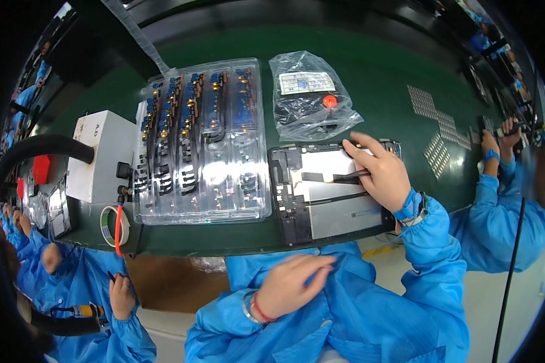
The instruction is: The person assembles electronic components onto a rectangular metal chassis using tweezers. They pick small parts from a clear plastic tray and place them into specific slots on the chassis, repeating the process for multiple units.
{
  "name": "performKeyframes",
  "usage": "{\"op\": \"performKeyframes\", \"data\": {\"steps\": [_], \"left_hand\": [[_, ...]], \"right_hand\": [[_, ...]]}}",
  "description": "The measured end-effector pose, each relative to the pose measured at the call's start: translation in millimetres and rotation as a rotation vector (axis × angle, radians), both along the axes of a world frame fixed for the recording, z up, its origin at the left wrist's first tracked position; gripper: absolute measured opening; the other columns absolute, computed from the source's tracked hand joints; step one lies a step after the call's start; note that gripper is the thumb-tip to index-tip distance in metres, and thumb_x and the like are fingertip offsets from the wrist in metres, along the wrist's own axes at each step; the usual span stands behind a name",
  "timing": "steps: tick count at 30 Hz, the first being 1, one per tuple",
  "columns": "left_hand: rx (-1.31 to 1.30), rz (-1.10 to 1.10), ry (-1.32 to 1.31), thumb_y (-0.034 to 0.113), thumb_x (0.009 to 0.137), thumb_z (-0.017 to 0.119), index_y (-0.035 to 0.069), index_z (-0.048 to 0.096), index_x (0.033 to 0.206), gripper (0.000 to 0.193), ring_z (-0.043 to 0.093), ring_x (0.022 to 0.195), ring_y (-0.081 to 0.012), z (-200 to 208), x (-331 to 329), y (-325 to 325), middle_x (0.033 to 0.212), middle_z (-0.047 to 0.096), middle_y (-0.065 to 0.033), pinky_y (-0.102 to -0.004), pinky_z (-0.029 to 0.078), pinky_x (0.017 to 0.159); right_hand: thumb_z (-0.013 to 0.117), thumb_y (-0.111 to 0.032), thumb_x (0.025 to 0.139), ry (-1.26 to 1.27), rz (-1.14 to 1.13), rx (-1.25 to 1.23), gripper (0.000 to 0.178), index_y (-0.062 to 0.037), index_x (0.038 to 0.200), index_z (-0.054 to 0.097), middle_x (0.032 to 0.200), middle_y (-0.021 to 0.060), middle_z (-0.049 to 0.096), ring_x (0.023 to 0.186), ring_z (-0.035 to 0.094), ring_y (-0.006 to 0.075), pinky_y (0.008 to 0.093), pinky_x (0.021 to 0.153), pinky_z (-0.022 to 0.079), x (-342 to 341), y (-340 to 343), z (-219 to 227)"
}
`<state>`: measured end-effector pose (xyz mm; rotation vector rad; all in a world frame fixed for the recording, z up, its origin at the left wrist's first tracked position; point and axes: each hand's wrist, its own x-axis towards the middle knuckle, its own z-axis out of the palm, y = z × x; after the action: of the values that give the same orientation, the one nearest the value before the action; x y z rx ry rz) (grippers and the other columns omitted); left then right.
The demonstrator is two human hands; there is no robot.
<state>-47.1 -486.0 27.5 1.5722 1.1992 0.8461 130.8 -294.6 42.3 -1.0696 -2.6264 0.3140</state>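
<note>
An opened tablet [345, 221] lies on the green bench, its flat silver battery cells and black frame exposed. My right hand [381, 175] is over its right half, closed on dark tweezers [352, 175] that point left across the cells. A short black strip [312, 177] lies at their tip; whether the tips grip it, I cannot tell. My left hand [293, 284] is off the bench in front of my body, slightly blurred, fingers stretched out and thumb apart, with nothing seen in it.
Left of the tablet stands a clear plastic tray [224, 206] of flex-cable parts. Behind it lies a clear bag [315, 97] with dark contents. A white box with a black hose [94, 157] and a tape roll [113, 225] are farther left. Co-workers sit at both sides.
</note>
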Motion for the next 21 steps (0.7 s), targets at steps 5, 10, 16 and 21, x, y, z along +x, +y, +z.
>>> {"op": "performKeyframes", "data": {"steps": [5, 10, 16, 21], "left_hand": [[0.239, 0.479, 0.557, 0.012, 0.069, 0.071, -0.003, 0.056, 0.109, 0.045, 0.057, 0.083, -0.0281, 3.1, -25.9, -0.7, 0.092, 0.060, -0.0130, -0.0339, 0.046, 0.071], [0.232, 0.493, 0.513, 0.012, 0.066, 0.073, -0.004, 0.054, 0.112, 0.052, 0.056, 0.082, -0.0306, -15.3, -15.0, 3.2, 0.096, 0.057, -0.0145, -0.0354, 0.046, 0.072], [0.300, 0.457, 0.354, 0.010, 0.064, 0.074, -0.006, 0.056, 0.110, 0.052, 0.057, 0.083, -0.0288, -0.5, -11.6, -8.8, 0.096, 0.056, -0.0169, -0.0335, 0.046, 0.073], [0.632, 0.590, 0.140, 0.003, 0.071, 0.065, -0.004, 0.051, 0.117, 0.049, 0.057, 0.091, -0.0315, 20.4, -33.9, 11.2, 0.105, 0.057, -0.0194, -0.0366, 0.047, 0.077]], "right_hand": [[0.060, -0.007, 0.074, 0.258, -0.292, 0.133, 0.039, -0.0051, 0.113, 0.056, 0.116, 0.0159, 0.051, 0.086, 0.059, 0.0304, 0.0351, 0.075, 0.048, 40.0, -10.6, 12.0], [0.060, -0.015, 0.078, 0.036, -0.535, -0.324, 0.039, 0.0003, 0.113, 0.053, 0.097, 0.0170, 0.056, 0.090, 0.057, 0.0326, 0.0343, 0.080, 0.045, 80.7, -45.0, -4.9], [0.055, -0.013, 0.085, 0.894, -0.645, -0.710, 0.046, 0.0032, 0.125, 0.039, 0.115, 0.0122, 0.052, 0.102, 0.053, 0.0175, 0.0283, 0.086, 0.042, 117.3, -99.3, -18.8], [0.054, -0.009, 0.083, 1.431, -0.480, -0.789, 0.042, 0.0036, 0.121, 0.042, 0.107, 0.0105, 0.058, 0.093, 0.059, 0.0168, 0.0290, 0.081, 0.048, 79.2, -72.2, 21.7]]}}
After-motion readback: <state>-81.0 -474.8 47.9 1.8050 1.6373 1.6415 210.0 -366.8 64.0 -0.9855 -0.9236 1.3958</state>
